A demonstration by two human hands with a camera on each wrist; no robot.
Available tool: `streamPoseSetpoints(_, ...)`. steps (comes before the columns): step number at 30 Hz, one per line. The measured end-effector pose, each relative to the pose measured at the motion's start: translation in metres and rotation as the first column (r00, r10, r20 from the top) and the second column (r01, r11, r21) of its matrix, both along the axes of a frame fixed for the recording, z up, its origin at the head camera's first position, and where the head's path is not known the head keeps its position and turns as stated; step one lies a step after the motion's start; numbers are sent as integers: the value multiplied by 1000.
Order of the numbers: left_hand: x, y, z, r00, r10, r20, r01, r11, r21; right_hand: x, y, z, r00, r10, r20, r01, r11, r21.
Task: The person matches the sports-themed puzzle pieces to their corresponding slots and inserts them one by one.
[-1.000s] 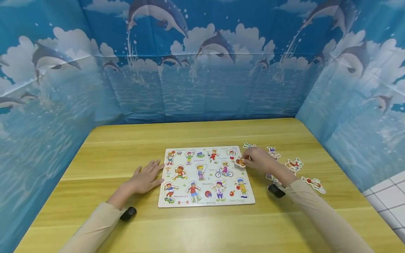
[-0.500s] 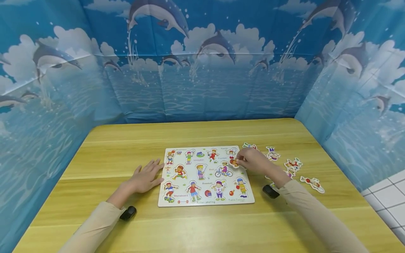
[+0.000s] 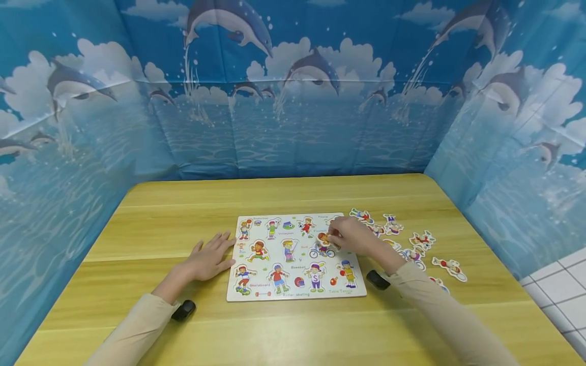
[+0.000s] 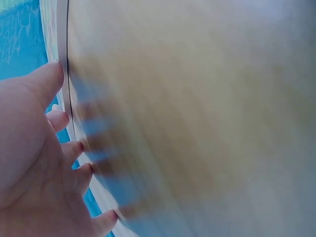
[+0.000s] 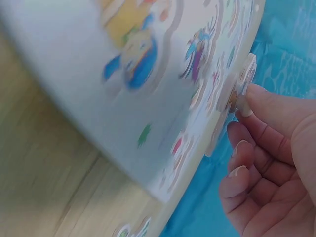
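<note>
Right hand [image 3: 352, 235] moved toward 9 o'clock, puzzle piece [image 3: 323, 237] pinched.
Left hand [image 3: 209, 258] lay spread at board's [image 3: 274, 257] 9 o'clock; only right-wrist view showed curled fingers [image 5: 234, 185].

Dolphin backdrop [image 3: 293, 137], wooden table [image 3: 274, 335], white tiles [image 3: 568, 297]

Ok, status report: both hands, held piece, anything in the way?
Left hand at left edge of board. Right hand pinches piece over board. Loose pieces right of board, none blocking.
</note>
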State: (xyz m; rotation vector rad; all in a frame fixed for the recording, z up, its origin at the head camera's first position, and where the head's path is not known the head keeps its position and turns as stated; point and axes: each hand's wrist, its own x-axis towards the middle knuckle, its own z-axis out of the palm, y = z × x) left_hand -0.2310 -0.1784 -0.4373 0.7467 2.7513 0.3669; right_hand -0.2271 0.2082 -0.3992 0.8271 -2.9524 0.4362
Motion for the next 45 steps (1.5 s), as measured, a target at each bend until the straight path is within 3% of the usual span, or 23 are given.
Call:
streamPoseSetpoints(8, 1, 1, 1, 1000, 11, 17, -11, 1000, 13, -3, -20, -2, 999, 32, 11, -32, 999, 1)
streamPoseSetpoints(17, 2, 2, -1, 1000, 18, 25, -18, 1000, 16, -4, -35, 2, 1000, 17, -6, -17, 1000, 9)
streamPoseSetpoints(23, 3, 2, 0, 999, 26, 34, -27, 999, 17, -9, -45, 3, 998, 39, 49, -37, 999, -37)
streamPoseSetpoints(32, 3, 1, -1, 999, 22, 30, -22, 1000, 7, -12, -60, 2, 990, -19, 142, 27, 998, -53)
streamPoseSetpoints(40, 3, 1, 0, 999, 21, 31, -21, 1000, 13, -13, -71, 1, 986, -1, 169, 14, 997, -79)
streamPoseSetpoints(45, 2, 2, -2, 1000, 14, 22, -14, 1000, 9, -13, -80, -3, 979, -33, 202, 50, 995, -81)
